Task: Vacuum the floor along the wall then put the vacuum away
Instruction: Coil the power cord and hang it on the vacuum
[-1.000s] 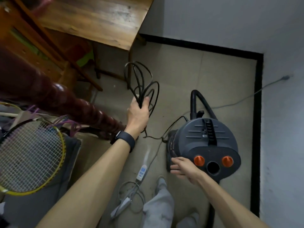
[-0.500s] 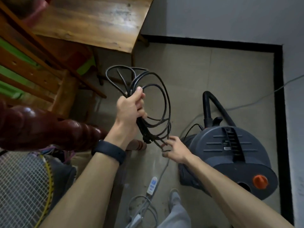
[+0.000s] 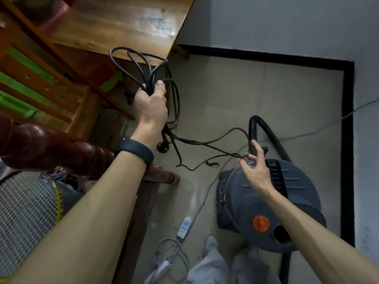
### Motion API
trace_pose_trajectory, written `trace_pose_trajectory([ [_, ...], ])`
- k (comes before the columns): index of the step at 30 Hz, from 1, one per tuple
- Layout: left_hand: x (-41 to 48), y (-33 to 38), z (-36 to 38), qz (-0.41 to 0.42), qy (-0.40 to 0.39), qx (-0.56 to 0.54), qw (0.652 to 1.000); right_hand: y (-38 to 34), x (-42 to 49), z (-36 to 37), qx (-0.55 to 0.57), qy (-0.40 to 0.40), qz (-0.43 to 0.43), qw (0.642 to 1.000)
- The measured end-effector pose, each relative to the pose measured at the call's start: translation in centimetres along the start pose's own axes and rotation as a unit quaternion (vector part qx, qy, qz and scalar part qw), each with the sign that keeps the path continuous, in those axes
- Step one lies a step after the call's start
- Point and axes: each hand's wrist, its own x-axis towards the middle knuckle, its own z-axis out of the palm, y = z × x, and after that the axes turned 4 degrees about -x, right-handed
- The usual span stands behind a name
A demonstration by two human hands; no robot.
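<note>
Coiled cord (image 3: pixel 149 80) in left hand (image 3: pixel 151 107)

There is just one camera. It sits on the person's head and looks forward and down, from close up, at the floor (image 3: pixel 246 95) where it meets the wall (image 3: pixel 287 21).

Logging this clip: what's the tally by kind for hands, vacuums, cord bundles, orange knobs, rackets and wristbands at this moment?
hands: 2 (left hand, right hand)
vacuum: 1
black cord bundle, gripped by the left hand: 1
orange knob showing on the vacuum: 1
racket: 1
wristband: 1
Total: 7
</note>
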Motion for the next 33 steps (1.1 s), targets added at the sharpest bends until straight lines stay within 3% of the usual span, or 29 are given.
trace_pose_trajectory([
  [2,-1.1,1.4,0.9,-0.054,0.028,-0.066,0.996,-0.1,0.3,-0.2,0.051,-0.044,0.066,0.996],
  [4,-2.1,2.9,1.7,-0.099,0.051,-0.132,0.985,-1.1,-0.1,0.3,0.025,-0.151,0.082,0.985],
  [7,-2.8,4.6,2.5,-0.133,0.084,-0.194,0.968,-3.9,-1.5,2.0,-0.075,-0.303,0.007,0.950],
  [10,-3.2,5.6,3.0,-0.118,0.126,-0.203,0.964,-6.5,-3.1,3.9,-0.066,-0.356,-0.037,0.931],
  [14,-1.9,5.4,1.9,-0.062,0.153,-0.096,0.982,-5.8,-4.7,4.6,-0.198,-0.352,-0.075,0.912],
  [16,-0.9,5.2,0.4,-0.002,0.139,-0.004,0.990,-3.6,-4.1,2.8,-0.258,-0.312,-0.081,0.911],
  [18,-0.8,5.4,-0.9,0.097,0.096,0.123,0.983,-1.9,-2.6,-0.3,-0.236,-0.217,-0.039,0.946],
  [21,-1.5,4.8,-1.8,0.191,0.007,0.269,0.944,-3.7,-0.1,-4.7,-0.098,-0.046,0.009,0.994],
  [23,-2.4,3.4,-1.2,0.170,-0.041,0.306,0.936,-7.6,0.7,-6.7,0.032,-0.004,0.003,0.999],
  [26,-4.4,0.8,0.7,0.045,-0.102,0.286,0.952,-12.5,-0.9,-9.0,0.182,-0.022,-0.025,0.983],
  [29,-7.9,-1.6,3.0,-0.062,-0.198,0.170,0.963,-12.5,-4.7,-9.3,0.069,-0.045,-0.117,0.990],
  [33,-13.1,-5.1,5.3,-0.109,-0.363,0.144,0.914,-7.3,-10.5,-7.3,-0.130,-0.079,-0.230,0.961],
])
